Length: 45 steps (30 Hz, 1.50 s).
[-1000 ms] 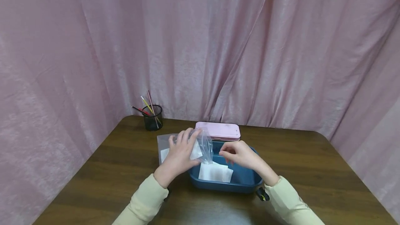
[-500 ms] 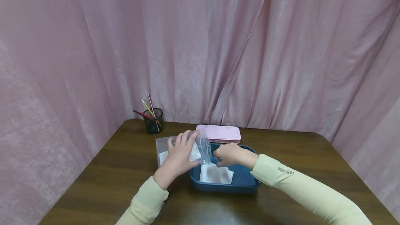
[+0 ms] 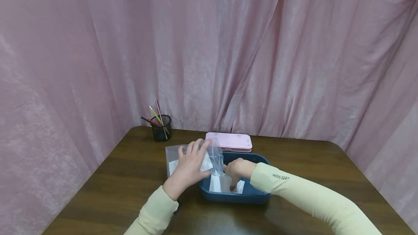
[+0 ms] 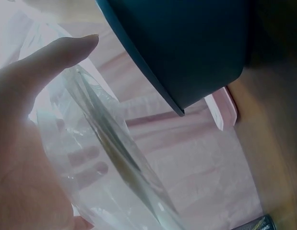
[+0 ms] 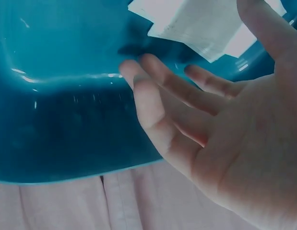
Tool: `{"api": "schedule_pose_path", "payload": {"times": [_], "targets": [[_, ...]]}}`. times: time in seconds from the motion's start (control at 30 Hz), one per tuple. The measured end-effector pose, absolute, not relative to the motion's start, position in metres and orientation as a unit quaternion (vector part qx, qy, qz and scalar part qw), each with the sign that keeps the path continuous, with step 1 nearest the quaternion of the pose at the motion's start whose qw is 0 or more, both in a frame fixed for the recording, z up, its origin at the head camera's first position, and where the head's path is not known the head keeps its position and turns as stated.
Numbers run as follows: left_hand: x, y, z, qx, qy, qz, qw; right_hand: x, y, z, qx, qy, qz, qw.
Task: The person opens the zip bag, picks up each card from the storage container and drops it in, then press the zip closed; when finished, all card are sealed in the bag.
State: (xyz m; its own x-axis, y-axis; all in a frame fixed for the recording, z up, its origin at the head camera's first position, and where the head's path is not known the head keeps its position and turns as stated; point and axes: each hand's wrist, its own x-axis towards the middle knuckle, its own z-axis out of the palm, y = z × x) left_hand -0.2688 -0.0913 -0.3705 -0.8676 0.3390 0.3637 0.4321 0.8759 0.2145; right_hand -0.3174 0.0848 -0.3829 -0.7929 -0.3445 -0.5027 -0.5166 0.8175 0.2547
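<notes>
Lying in the blue bin (image 3: 251,193), paper (image 3: 218,184) beneath right hand (image 3: 236,169).

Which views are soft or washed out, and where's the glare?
Head view: even light, sharp, faint sheen on the dark wooden table. Left wrist view: blown-out pink backlight, the clear plastic zip bag hazy, left hand blurred up close. Right wrist view: right hand soft and out of focus, small glare streaks on the blue plastic tub, white paper sheets overexposed.
</notes>
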Motion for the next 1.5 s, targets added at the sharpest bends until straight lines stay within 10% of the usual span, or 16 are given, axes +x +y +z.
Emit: {"api": "schedule_pose_path", "payload": {"times": [1.5], "targets": [[-0.269, -0.092, -0.373, -0.189, -0.962, -0.139, 0.14, -0.323, 0.141, -0.337, -0.354, 0.922, -0.098, 0.126]]}}
